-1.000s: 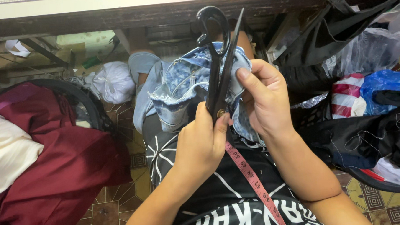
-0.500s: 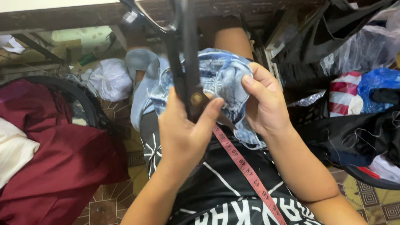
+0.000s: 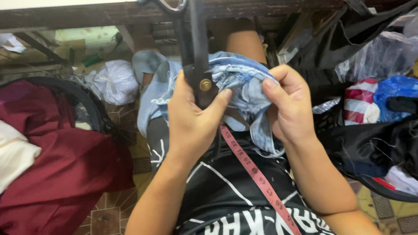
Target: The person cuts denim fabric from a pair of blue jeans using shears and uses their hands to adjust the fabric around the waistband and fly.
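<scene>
- Fingers (image 3: 217,100) of the left hand (image 3: 190,118) — wrapped around the scissors (image 3: 199,61) at the pivot, thumb pressed just beside the brass screw; a firm hold on the blades' root, not on the handles.
- Scissors — large, dark, held upright with the handle loops pointing away toward the top edge; blades mostly hidden behind the hand, so I cannot tell whether they stand apart or together.
- Right hand (image 3: 289,108) — fingers curled and pinching a bunched fold of denim (image 3: 238,85), thumb on top; closed on the cloth.
- Denim — pale blue, crumpled, in the lap between both hands, touching the scissors and draping down past the right wrist.
- Tape (image 3: 257,174) — pink measuring tape running from under the denim down across the black printed shirt (image 3: 222,198).
- Surroundings — maroon cloth (image 3: 54,173) to the left, a white bag (image 3: 116,82) beyond it, dark garments (image 3: 386,141) heaped to the right.
- Step in hand, as judged — positioning: cloth gathered, tool gripped by the middle, no cut visibly under way.
- Next move calls for — a shift of the left hand to the handle loops and a taut, flat edge of denim offered to the blades.
</scene>
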